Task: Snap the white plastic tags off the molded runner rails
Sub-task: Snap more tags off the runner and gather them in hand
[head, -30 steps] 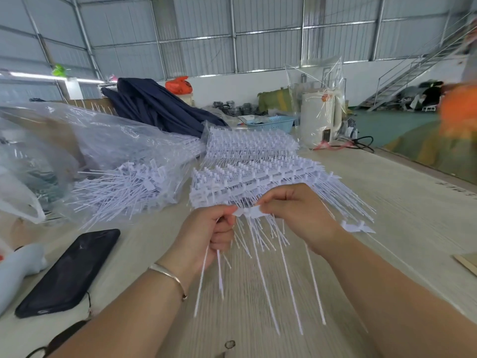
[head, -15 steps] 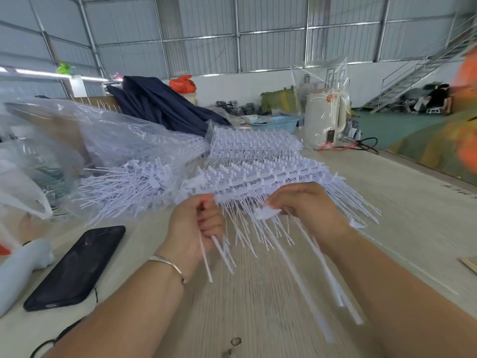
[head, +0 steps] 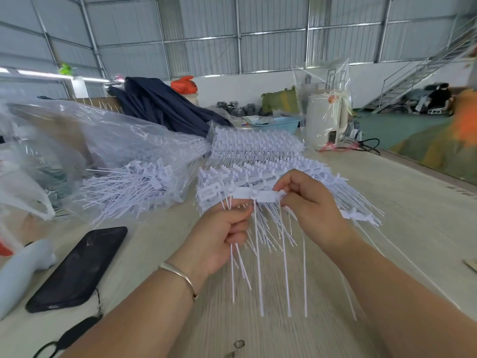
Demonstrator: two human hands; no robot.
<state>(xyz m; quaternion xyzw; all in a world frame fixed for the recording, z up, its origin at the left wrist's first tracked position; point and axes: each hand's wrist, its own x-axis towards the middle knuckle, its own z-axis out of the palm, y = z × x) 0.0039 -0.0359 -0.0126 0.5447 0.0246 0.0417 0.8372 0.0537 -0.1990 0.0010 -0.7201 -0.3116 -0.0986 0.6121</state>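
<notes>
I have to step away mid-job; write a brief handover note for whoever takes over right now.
Left hand: grips a few loose white tag tails and pinches the near end of the runner rail.
Right hand: pinches the rail's other end, holding it above the table.
Several tags still hang from this rail.
Unprocessed rails: stacked just behind the hands.
Plastic bag with white tags: on the left; whether those were snapped off cannot be told.
Left to do: finish this rail, then the whole stack.
Black phone lies near the left forearm.
</notes>
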